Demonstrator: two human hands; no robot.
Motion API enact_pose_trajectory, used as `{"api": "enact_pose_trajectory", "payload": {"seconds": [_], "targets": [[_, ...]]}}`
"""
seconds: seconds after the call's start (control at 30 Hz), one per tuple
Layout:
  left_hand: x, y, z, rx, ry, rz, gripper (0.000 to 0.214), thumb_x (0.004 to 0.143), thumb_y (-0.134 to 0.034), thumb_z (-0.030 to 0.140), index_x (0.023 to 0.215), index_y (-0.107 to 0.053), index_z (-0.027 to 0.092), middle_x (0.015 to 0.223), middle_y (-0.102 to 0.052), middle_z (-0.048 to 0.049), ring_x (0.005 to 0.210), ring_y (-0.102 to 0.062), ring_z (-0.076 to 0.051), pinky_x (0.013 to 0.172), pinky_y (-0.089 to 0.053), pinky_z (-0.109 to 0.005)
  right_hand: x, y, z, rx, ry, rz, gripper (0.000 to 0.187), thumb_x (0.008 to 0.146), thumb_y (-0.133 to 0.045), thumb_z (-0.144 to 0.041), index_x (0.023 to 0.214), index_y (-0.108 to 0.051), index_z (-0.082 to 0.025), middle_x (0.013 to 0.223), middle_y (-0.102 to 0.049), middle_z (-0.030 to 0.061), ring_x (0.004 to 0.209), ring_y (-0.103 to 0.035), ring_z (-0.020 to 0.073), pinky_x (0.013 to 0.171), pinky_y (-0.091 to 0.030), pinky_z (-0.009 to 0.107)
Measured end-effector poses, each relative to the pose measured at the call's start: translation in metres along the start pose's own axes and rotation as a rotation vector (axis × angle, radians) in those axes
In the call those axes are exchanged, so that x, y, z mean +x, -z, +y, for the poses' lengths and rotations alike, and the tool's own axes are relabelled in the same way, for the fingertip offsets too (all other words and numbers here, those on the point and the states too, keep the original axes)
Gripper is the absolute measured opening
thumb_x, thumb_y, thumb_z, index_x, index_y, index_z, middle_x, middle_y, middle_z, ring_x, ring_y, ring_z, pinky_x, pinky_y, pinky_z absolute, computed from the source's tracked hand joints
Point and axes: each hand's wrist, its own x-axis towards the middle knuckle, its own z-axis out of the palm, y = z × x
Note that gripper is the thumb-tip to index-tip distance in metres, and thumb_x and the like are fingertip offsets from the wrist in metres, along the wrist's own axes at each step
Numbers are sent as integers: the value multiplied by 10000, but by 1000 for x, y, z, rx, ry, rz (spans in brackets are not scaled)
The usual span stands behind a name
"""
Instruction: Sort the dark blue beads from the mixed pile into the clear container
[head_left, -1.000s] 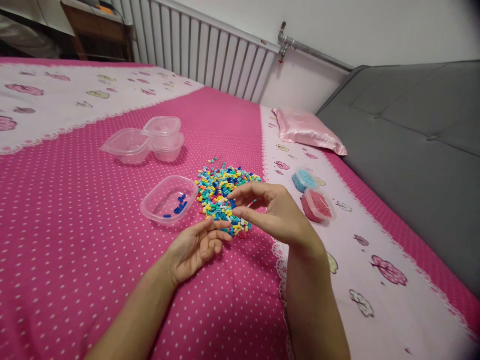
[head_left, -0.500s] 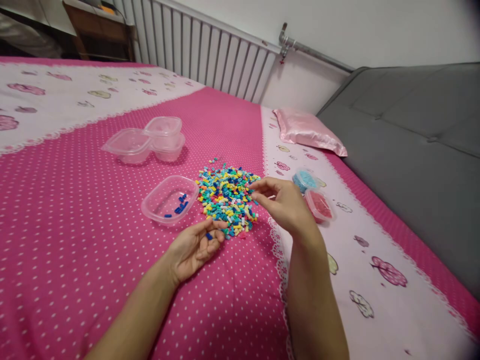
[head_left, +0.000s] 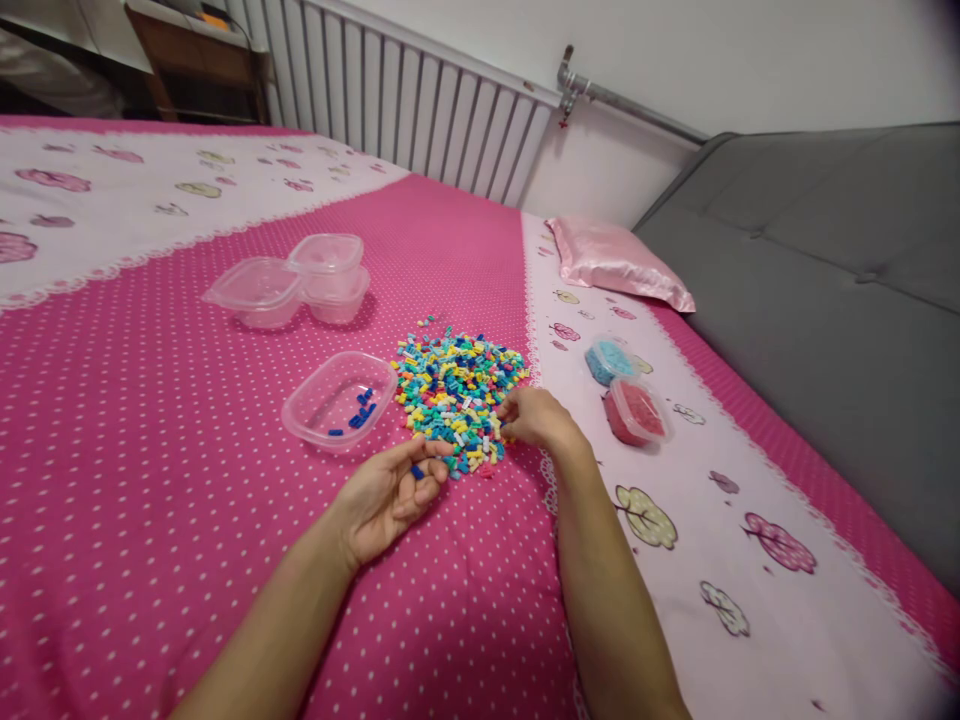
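Wall [head_left: 675,60]: pale and softly lit, falling off to a dark, smeared patch at the upper right corner.
Desk [head_left: 202,65]: dim, its detail murky.
Pillow [head_left: 619,265]: whitish sheen on the satin.
Stacked tubs [head_left: 330,255]: thin glare along the rims, faint shadows beneath.
Bedspread [head_left: 450,600]: moderately bright, darker between the forearms [head_left: 274,600].
Small bricks [head_left: 457,375]: vivid colours, edges slightly soft.
Right hand [head_left: 534,416]: fingertips shaded, a little indistinct.
Headboard [head_left: 817,230]: flat grey, low contrast, stretched by the wide lens toward the right edge.
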Motion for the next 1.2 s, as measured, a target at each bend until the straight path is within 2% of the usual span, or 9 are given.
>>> {"api": "enact_pose_trajectory", "payload": {"seconds": [0.13,0.3,0.5,0.6,0.67,0.77,0.9,1.03,1.2], "targets": [[0,0,0,-12,-3,-14,295,900,-302,166,806,-569,82,573,-536,-41,329,-379,-33,250,-236,-98,3,-4,0,-9,57,11,297,611,-611,-56,863,-676,-201,861,-685,25,765,-624,145,626,-431,191],[0,1,-1,-13,-6,-12,293,902,-303,171,808,-566,84,578,-538,-42,337,-390,-34,251,-237,-94,4,-5,0,25,63,22,300,630,-563,-35,856,-672,-200,846,-684,22,735,-618,137,639,-437,197],[0,1,-1,-24,-5,20,251,896,-326,163,841,-558,84,590,-543,-40,374,-447,-50,261,-266,-92,2,0,4,181,90,182,240,675,-578,-73,868,-660,-187,810,-685,13,756,-620,134,667,-455,206],[1,2,-1,-51,-2,17,223,885,-349,143,869,-559,69,616,-573,-61,454,-538,-79,318,-368,-104,3,3,5,293,118,233,234,669,-580,-65,865,-661,-165,792,-682,22,734,-623,137,657,-470,219],[3,4,-2,-54,-21,17,229,881,-356,133,894,-568,48,649,-609,-89,525,-600,-107,423,-472,-137,2,4,5,392,165,243,220,669,-574,-57,852,-657,-147,790,-678,33,718,-625,132,658,-481,226],[5,7,-3,-68,-50,17,251,886,-360,151,919,-575,27,751,-660,-149,679,-669,-167,616,-551,-209,-1,5,0,586,295,185,218,674,-549,-44,855,-637,-129,824,-672,45,752,-633,124,695,-501,235],[7,10,-4,-120,-14,-15,282,890,-380,203,1008,-558,18,891,-670,-199,867,-671,-228,767,-548,-286,-14,11,-11,741,471,52,199,675,-556,-78,858,-615,-129,868,-666,49,811,-638,126,745,-513,265],[7,12,-3,-156,10,-46,355,887,-397,230,1149,-497,12,973,-658,-210,979,-638,-253,837,-525,-330,-31,18,-22,812,579,-35,182,685,-586,-126,864,-615,-144,862,-673,40,816,-646,131,769,-518,288],[8,13,-3,-155,12,-39,361,898,-377,252,1148,-487,16,1018,-640,-206,1014,-620,-262,871,-503,-345,-49,23,-31,843,668,-49,171,713,-617,-135,883,-623,-151,889,-684,43,841,-651,134,798,-515,291]]}}
